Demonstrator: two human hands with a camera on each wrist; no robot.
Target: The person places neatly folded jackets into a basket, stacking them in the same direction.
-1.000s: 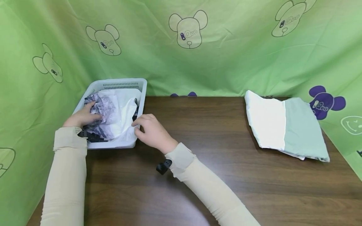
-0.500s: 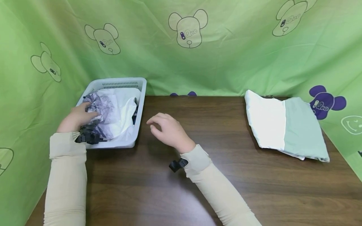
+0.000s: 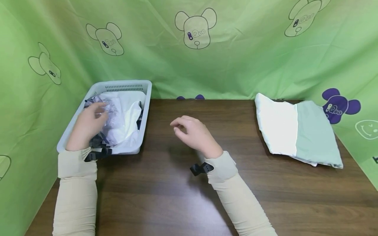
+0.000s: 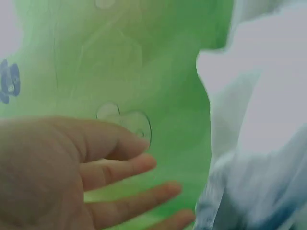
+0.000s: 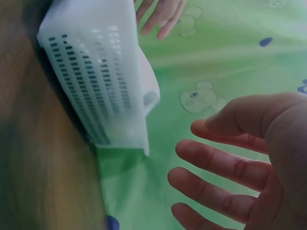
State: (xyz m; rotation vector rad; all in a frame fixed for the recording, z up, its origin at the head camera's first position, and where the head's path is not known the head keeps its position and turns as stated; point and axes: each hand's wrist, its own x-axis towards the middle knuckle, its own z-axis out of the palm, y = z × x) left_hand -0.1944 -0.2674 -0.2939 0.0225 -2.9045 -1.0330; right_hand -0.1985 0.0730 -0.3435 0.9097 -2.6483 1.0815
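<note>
A white plastic basket [image 3: 146, 108] stands at the left of the table with crumpled clothes inside, white cloth [image 3: 130, 105] and grey-purple patterned cloth [image 3: 111, 109]. Above the basket's left side is my left hand [image 3: 88, 123], its fingers loosely bent and holding nothing. The left wrist view shows those fingers [image 4: 129, 206] spread apart from the white cloth. To the right of the basket, my right hand [image 3: 196, 132] hovers over the wood with relaxed fingers and nothing in them. In the right wrist view the basket's slotted side [image 5: 91, 81] lies beyond the fingertips [image 5: 184, 177].
A folded white and pale green cloth [image 3: 316, 131] lies at the right of the brown wooden table [image 3: 165, 190]. A green curtain [image 3: 147, 49] with bear drawings hangs behind the table and along its sides.
My right hand has moved away from the basket's edge to the right. My left hand has let go of the patterned cloth and lifted above it.
</note>
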